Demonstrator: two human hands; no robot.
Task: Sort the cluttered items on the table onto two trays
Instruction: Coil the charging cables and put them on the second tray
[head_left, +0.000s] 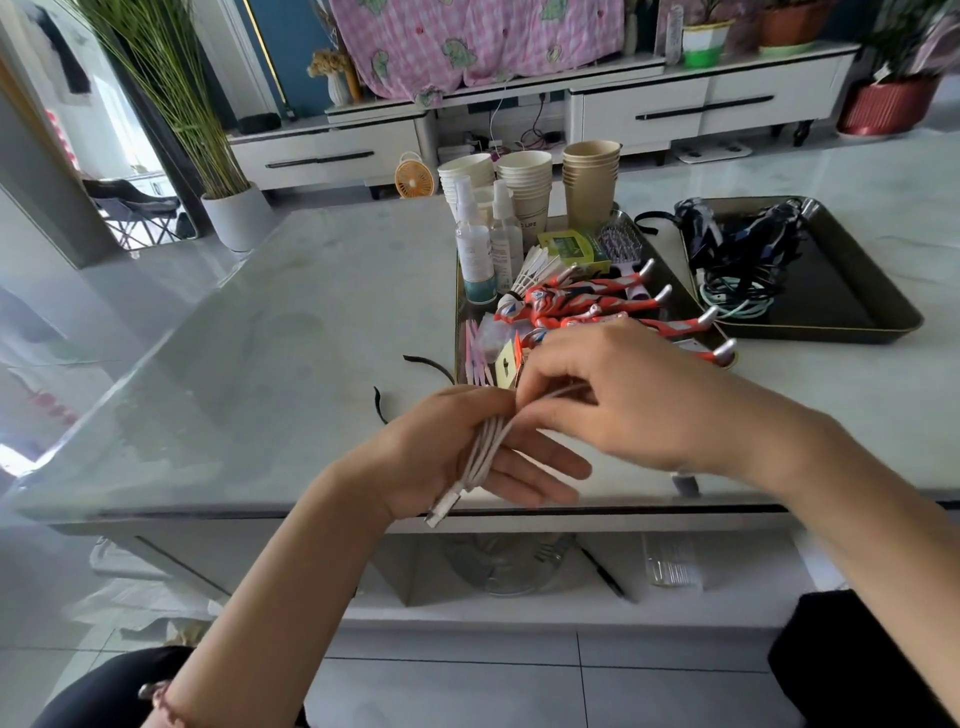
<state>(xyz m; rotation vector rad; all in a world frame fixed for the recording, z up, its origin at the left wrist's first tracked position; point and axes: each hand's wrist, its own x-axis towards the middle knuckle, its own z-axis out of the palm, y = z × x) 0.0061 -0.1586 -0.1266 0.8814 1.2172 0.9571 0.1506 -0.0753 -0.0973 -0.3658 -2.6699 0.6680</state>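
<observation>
My left hand (467, 452) holds a folded white USB cable (480, 457) across its palm, the plug end hanging near the table's front edge. My right hand (618, 400) pinches the cable's upper strand just above the left hand. Behind them a dark tray (460, 332) carries paper cups (524, 182), spray bottles (474, 249), red toy figures (587, 301), a shuttlecock and a hairbrush. A second dark tray (857, 291) at the right holds coiled dark and pale green cables (737, 265).
A black hair band (410, 374) lies on the glossy white table (260, 364) left of the near tray. A potted grass plant stands on the floor at the far left. A TV cabinet runs along the back wall.
</observation>
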